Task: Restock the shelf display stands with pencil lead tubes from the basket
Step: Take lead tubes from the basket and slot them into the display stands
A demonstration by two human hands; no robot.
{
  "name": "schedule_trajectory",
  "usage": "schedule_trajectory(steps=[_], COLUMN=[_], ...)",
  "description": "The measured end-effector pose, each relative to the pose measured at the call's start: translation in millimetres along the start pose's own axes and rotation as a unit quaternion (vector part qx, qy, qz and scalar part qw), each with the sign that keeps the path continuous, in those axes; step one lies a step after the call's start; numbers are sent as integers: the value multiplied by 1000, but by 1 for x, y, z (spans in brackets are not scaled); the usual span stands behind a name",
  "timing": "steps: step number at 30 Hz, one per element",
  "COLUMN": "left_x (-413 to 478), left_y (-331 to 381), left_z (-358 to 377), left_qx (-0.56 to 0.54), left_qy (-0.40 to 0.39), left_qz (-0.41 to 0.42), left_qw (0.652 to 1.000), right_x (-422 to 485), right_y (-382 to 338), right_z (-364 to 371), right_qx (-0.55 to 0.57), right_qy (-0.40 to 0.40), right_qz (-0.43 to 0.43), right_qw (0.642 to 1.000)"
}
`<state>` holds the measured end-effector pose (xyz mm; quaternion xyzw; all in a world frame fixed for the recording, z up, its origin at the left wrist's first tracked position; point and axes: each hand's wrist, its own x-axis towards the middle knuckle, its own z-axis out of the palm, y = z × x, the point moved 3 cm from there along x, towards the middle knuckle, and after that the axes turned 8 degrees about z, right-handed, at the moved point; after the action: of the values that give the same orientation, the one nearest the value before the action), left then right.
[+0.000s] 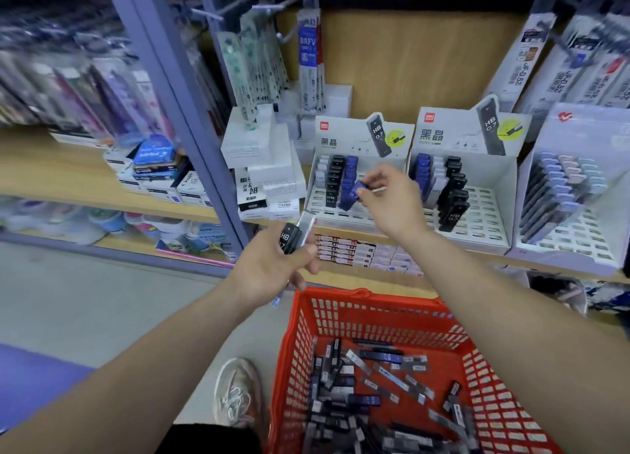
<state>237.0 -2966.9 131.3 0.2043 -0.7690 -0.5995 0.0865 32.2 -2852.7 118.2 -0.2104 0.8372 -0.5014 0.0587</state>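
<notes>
Pinching blue tube (357, 190), seemingly tilted.

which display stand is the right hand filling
The leftmost stand: the right hand holds a blue tube over its blue row; the other two sit further right.

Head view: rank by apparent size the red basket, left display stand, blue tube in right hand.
Largest to smallest:
red basket, though nearest the camera
left display stand
blue tube, pinched by the right hand
</notes>
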Motion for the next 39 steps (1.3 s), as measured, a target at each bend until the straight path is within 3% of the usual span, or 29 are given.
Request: schedule_trajectory(steps=[12, 25, 28, 31, 34, 39], left_x=[-5, -1, 3, 5, 1, -4], left_y=[-7, 9, 13, 21, 30, 46], left_z=[-11, 2, 8, 21, 43, 77], left_qx=[19, -4, 0, -3, 14, 16], left_qy=[4, 5, -8, -31, -85, -147], left_qz=[3, 11, 17, 20, 36, 55], left_qw=[1000, 1000, 1000, 999, 996, 988], right_x=[5, -2, -16, -40, -64, -81], right_y=[5, 5, -13, -32, -39, -24], right_z=[14, 20, 0, -20, -43, -91], right_qx=[-114, -221, -140, 42, 55, 112], right_qy=[-52, -44, -43, -175, -260, -243], right_qz=[-59, -105, -85, 8, 42, 95], right_qw=[990, 969, 986, 984, 963, 959])
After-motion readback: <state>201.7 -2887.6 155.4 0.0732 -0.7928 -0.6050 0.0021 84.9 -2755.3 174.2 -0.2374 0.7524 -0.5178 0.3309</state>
